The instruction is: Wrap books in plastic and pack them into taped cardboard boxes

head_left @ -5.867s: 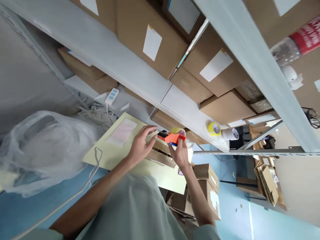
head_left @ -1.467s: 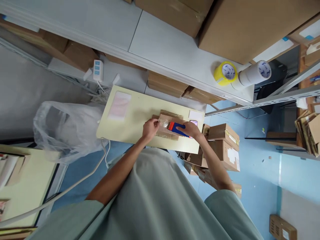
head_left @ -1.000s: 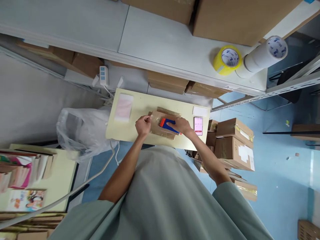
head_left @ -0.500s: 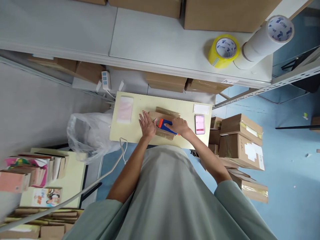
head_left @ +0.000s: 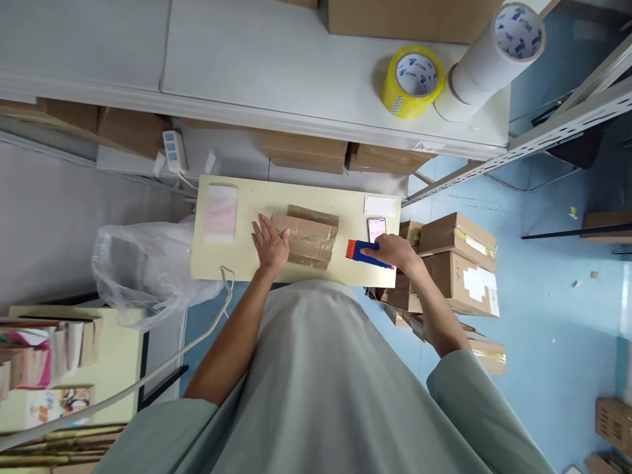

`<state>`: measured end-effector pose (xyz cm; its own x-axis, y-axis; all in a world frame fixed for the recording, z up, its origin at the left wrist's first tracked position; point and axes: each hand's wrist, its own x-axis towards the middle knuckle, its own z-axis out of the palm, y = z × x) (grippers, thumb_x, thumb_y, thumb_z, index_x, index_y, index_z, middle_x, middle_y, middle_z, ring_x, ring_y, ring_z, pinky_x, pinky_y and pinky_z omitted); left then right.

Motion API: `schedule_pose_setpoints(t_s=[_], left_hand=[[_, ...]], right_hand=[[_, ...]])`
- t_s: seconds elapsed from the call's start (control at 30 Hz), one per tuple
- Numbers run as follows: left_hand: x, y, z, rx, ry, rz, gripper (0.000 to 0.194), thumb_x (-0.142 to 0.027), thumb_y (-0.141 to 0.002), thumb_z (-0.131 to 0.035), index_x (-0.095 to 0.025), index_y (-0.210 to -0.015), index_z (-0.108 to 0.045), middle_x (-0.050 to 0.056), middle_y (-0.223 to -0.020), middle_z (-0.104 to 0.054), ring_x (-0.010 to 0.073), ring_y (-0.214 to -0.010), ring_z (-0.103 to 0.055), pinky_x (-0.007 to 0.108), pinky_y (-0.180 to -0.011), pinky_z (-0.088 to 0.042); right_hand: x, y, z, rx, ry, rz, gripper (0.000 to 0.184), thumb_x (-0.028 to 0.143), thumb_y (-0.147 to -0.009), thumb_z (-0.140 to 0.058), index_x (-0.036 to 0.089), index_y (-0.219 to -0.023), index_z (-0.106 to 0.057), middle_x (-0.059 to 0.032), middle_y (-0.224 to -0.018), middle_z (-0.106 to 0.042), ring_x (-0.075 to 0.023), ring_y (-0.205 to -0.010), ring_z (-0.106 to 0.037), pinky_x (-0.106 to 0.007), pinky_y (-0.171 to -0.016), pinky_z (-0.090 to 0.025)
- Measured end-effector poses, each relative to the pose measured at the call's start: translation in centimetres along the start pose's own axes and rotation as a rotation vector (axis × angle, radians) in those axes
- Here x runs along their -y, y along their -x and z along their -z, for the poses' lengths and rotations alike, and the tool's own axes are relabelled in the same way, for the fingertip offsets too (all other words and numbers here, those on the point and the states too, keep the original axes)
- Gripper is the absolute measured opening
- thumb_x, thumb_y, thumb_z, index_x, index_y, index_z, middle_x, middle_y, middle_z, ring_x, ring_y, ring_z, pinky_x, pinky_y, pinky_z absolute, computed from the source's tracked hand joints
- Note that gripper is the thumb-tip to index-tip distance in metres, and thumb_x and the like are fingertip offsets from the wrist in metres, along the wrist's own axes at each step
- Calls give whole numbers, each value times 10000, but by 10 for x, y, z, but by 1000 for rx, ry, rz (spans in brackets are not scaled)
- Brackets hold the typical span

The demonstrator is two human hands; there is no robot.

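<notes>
A small cardboard parcel [head_left: 313,240] covered in shiny clear tape lies in the middle of the cream table [head_left: 257,263]. My left hand [head_left: 271,243] rests at its left end, fingers spread and thumb touching the cardboard. To the right of the parcel, apart from it, my right hand [head_left: 395,251] is closed round a flat blue hand tool [head_left: 369,255] with orange ends; its exact kind is unclear. Just behind that hand lies a phone [head_left: 376,228] with a lit pink screen, its lower part hidden.
A pinkish sheet [head_left: 220,214] lies at the table's left and a white card [head_left: 379,206] at its right. Above runs a shelf with yellow tape [head_left: 413,82]. Stacked boxes [head_left: 457,280] flank the right side; a clear plastic bag [head_left: 143,263] and a cable [head_left: 197,339] flank the left.
My right hand has moved right with the blue tool, off the parcel and close to the phone. My left hand stays at the parcel's left end. The whole view has shifted.
</notes>
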<state>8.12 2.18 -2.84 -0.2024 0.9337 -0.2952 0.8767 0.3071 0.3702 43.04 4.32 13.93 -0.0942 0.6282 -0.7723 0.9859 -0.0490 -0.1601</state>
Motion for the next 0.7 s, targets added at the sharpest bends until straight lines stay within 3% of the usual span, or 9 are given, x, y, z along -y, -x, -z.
schedule_pose_setpoints(t_s=[0.23,0.47,0.7], left_hand=[[-2,2,-1,-20,7,0,902,-554,-1135,-351,36,-1776,-115,323,-1846,-154,440,-1747,-103,666,-1386,-181],[-4,5,-1,-11,41,10,912,-551,-1135,-360,84,-1749,-133,386,-1794,-249,443,-1720,-231,633,-1382,-225],[-1,2,0,-5,84,-35,905,-545,-1132,-400,85,-1735,-161,405,-1751,-327,445,-1680,-328,623,-1359,-286]], right_hand=[[28,-16,-28,-72,80,-100,510,574,-1096,-634,113,-1272,-766,-239,-1263,-794,-336,-1162,-770,-339,-889,-552],[55,-26,-50,-134,65,-122,457,528,-1118,-613,122,-1226,-793,-230,-1180,-818,-327,-1127,-799,-321,-857,-567],[79,-17,-63,-221,90,-133,401,455,-1144,-592,121,-1161,-815,-232,-1140,-833,-312,-1064,-819,-286,-787,-564]])
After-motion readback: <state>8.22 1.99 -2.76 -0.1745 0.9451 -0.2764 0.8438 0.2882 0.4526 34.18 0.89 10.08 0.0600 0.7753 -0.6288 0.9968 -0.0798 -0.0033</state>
